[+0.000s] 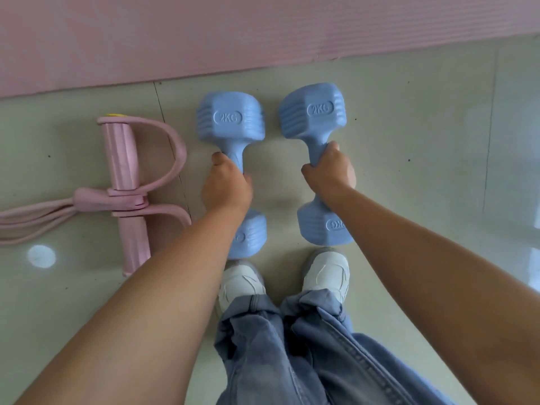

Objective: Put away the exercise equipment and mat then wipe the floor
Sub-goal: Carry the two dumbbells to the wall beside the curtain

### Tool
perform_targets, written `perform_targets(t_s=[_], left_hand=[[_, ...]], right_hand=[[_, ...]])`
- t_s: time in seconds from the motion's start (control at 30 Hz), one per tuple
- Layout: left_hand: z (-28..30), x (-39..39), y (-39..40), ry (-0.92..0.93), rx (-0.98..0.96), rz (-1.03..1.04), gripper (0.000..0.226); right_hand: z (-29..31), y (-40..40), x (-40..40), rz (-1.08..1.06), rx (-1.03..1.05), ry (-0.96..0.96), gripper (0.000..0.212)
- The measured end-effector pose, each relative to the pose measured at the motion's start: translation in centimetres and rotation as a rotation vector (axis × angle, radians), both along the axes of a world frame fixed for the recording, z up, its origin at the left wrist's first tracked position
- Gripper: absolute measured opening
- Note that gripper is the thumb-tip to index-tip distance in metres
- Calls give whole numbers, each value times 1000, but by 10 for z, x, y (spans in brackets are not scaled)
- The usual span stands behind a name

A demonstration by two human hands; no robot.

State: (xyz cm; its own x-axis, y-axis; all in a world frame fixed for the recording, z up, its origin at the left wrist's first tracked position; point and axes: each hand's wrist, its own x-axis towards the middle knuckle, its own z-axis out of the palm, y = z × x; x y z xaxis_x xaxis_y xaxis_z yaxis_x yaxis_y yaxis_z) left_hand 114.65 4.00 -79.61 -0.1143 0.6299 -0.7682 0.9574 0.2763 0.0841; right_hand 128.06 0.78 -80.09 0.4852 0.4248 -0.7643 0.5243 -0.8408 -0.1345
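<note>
1. Dumbbells, two and both light blue, are occupying the centre of the frame on the pale glossy floor [409, 141]; the left dumbbell [230, 121] and the right dumbbell [314, 112] are lying side by side, apart, running from the upper centre down toward the shoes.
2. Raised lettering reading "2KG" inside an oval is showing on the upper head of each dumbbell; the lower head of the right dumbbell is showing the same mark upside down and partly cut off by the forearm, and the mark on the lower head of the left one is mostly hidden.
3. Both bare forearms are reaching in from the bottom corners of the frame, extended forward and downward, and converging on the two handles.
4. The left hand [226, 185] is wrapping closed around the handle of the left dumbbell, thumb on the left side and fingers curling around the right.
5. The right hand [330, 171] is gripping the handle of the right dumbbell in a closed fist, knuckles facing the camera.
6. Whether either dumbbell is resting on the floor or is lifted clear cannot be told.
7. A pink mat [204, 33] is lying flat across the top of the frame, just beyond the dumbbell heads.
8. A pink pedal resistance band [125, 182] is lying at the left of the frame, its tubes trailing off the left edge.
9. White shoes [327, 273] and blue jeans [306, 352] are filling the lower centre, just below the dumbbells.
</note>
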Motion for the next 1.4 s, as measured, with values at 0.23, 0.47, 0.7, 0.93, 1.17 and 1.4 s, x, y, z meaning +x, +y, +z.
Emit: perform_targets(t_s=[0.23, 0.47, 0.7, 0.93, 1.17, 1.4], left_hand=[[100, -12, -29, 38, -64, -182, 40], [253, -9, -50, 74, -60, -266, 39], [408, 27, -67, 74, 9, -311, 43], [516, 82, -99, -21, 59, -471, 38], [588, 171, -147, -74, 62, -737, 37], [622, 317, -211, -116, 82, -953, 39]], right_hand=[[97, -51, -8, -9, -99, 64, 36], [243, -91, -6, -119, -109, 142, 35], [393, -120, 22, -312, 5, 157, 34], [504, -174, 62, -519, 117, 110, 34], [573, -257, 134, -766, 185, 51, 16], [602, -352, 244, -980, 203, 28, 17]])
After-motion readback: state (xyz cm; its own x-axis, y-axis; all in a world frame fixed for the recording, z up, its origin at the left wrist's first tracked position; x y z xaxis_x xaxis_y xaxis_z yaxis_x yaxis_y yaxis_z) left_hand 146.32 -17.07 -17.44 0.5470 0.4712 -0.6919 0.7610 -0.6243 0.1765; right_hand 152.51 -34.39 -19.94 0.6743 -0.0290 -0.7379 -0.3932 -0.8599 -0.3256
